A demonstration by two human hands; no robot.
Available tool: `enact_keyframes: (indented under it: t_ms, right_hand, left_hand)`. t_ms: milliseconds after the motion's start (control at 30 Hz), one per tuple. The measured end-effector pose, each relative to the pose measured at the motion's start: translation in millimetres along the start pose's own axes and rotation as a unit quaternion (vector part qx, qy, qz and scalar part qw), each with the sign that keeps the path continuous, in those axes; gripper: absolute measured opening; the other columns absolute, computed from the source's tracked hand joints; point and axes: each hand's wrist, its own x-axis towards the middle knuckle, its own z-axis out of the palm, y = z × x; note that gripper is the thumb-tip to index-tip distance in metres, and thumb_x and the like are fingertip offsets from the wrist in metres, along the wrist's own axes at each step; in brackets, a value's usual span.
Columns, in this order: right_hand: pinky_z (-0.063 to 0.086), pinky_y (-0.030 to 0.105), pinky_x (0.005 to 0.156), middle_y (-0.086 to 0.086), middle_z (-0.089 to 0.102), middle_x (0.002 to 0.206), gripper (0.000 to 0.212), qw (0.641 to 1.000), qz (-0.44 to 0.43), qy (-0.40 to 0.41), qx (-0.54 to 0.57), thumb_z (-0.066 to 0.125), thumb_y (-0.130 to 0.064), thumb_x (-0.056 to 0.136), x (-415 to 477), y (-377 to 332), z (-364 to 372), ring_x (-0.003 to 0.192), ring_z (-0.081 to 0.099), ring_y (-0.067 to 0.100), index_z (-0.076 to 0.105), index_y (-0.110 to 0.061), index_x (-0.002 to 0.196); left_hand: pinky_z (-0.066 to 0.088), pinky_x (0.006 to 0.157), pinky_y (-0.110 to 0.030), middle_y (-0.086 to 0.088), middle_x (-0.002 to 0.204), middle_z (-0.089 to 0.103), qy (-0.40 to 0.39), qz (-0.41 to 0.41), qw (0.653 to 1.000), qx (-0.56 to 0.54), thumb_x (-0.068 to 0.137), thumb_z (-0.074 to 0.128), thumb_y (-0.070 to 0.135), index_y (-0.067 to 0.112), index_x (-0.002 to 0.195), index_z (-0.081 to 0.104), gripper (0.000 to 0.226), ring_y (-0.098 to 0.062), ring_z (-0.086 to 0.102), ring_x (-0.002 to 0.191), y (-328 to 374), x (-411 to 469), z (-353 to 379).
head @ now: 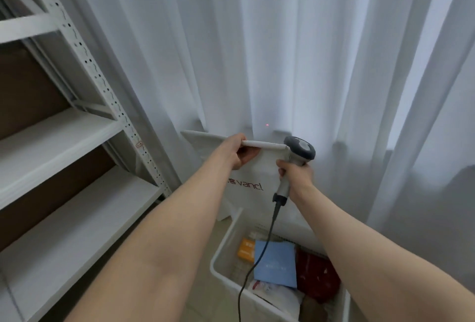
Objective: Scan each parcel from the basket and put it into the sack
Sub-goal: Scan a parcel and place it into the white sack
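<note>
**Fingers [246, 153] pinching the sack [253, 175], scanner [300, 150] gripped**

My left hand [237, 150] curls its fingers round the white sack's rolled top edge, holding it up above the basket's [226, 239] far end. My right hand [297, 175], also above the basket, wraps tightly round the scanner handle. Its cable [259, 257] hangs down across the basket. Blue, orange and dark red parcels [276, 262] lie inside the basket.

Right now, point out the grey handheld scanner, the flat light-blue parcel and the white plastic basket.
Grey handheld scanner [300, 150], head view, on its dark head.
Flat light-blue parcel [276, 262], head view, middle of its top face.
White plastic basket [227, 240], head view, on its left wall.
</note>
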Motion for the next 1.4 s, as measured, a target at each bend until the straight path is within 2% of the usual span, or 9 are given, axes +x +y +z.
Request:
enact_keyframes:
  t_ms: [100,267,367,500,700,867,1000,1167,1400]
  right_hand:
    - [0.044,0.031,0.057,0.009,0.053,0.065,0.017,0.997,0.043,-0.001,0.062,0.055,0.01,0.079,-10,-3,11,0.055,0.05,0.02,0.056,-0.006,0.082]
    - [0.055,0.038,0.078,0.009,0.053,0.096,0.027,0.986,0.131,-0.008,0.098,0.058,0.001,0.089,-19,17,10,0.082,0.057,0.027,0.049,-0.01,0.111]
    - [0.053,0.036,0.075,0.011,0.055,0.099,0.034,0.987,0.142,-0.014,0.07,0.064,-0.002,0.088,-22,29,11,0.081,0.057,0.024,0.05,-0.009,0.117]
    - [0.054,0.033,0.065,0.015,0.062,0.101,0.032,0.988,0.136,-0.036,0.061,0.067,-0.002,0.085,-30,26,22,0.073,0.061,0.022,0.056,-0.006,0.115]
    - [0.055,0.033,0.071,0.012,0.059,0.096,0.033,0.996,0.052,-0.066,0.037,0.071,-0.003,0.084,-35,1,33,0.085,0.059,0.022,0.054,-0.006,0.112]
    - [0.05,0.028,0.066,0.007,0.061,0.091,0.022,0.994,-0.005,-0.071,0.086,0.071,-0.003,0.084,-39,-14,41,0.073,0.06,0.019,0.056,-0.014,0.096]
    - [0.048,0.025,0.062,0.004,0.063,0.093,0.021,0.99,-0.013,-0.078,0.121,0.07,-0.005,0.085,-39,-21,39,0.07,0.061,0.018,0.056,-0.016,0.095]
    - [0.048,0.025,0.061,0.005,0.062,0.094,0.028,0.991,-0.013,-0.049,0.123,0.075,-0.011,0.082,-37,-28,37,0.074,0.059,0.016,0.058,-0.012,0.105]
    - [0.052,0.023,0.061,0.002,0.065,0.089,0.027,0.98,0.005,-0.065,0.187,0.075,-0.014,0.083,-33,-45,29,0.069,0.06,0.014,0.058,-0.014,0.105]
  left_hand:
    - [0.057,0.063,-0.038,-0.011,0.072,0.052,0.024,0.03,0.998,0.042,0.083,0.04,-0.003,0.002,0.073,0.049,0.014,-0.021,0.054,0.064,10,-6,-14]
    - [0.056,0.069,-0.037,-0.012,0.086,0.057,0.106,0.057,0.991,0.052,0.08,0.032,-0.009,0.0,0.093,0.052,0.025,-0.025,0.057,0.071,11,8,-68]
    - [0.056,0.063,-0.035,-0.017,0.105,0.063,0.127,0.101,0.981,0.108,0.075,0.041,-0.014,0.0,0.103,0.054,0.034,-0.025,0.06,0.081,14,19,-97]
    - [0.054,0.077,-0.034,-0.012,0.092,0.064,0.136,0.201,0.936,0.256,0.074,0.057,-0.014,0.011,0.096,0.061,0.034,-0.025,0.062,0.083,28,17,-114]
    - [0.04,0.054,-0.023,-0.005,0.067,0.055,0.101,0.222,0.874,0.421,0.078,0.045,-0.011,0.015,0.064,0.058,0.031,-0.019,0.052,0.069,47,8,-119]
    - [0.037,0.035,-0.011,-0.005,0.068,0.053,-0.002,0.208,0.845,0.492,0.087,0.033,-0.013,0.01,0.071,0.058,0.038,-0.009,0.054,0.047,60,-6,-110]
    - [0.039,0.036,-0.01,-0.006,0.066,0.052,-0.059,0.203,0.84,0.501,0.089,0.028,-0.015,0.008,0.07,0.054,0.04,0.003,0.052,0.035,67,-16,-101]
    - [0.043,0.06,-0.022,-0.004,0.072,0.058,-0.106,0.186,0.804,0.555,0.081,0.03,-0.014,0.013,0.069,0.059,0.042,-0.015,0.055,0.068,74,-13,-93]
    - [0.044,0.065,-0.024,-0.003,0.075,0.06,-0.101,0.21,0.772,0.591,0.082,0.035,-0.013,0.014,0.068,0.058,0.038,-0.014,0.054,0.072,83,-13,-89]
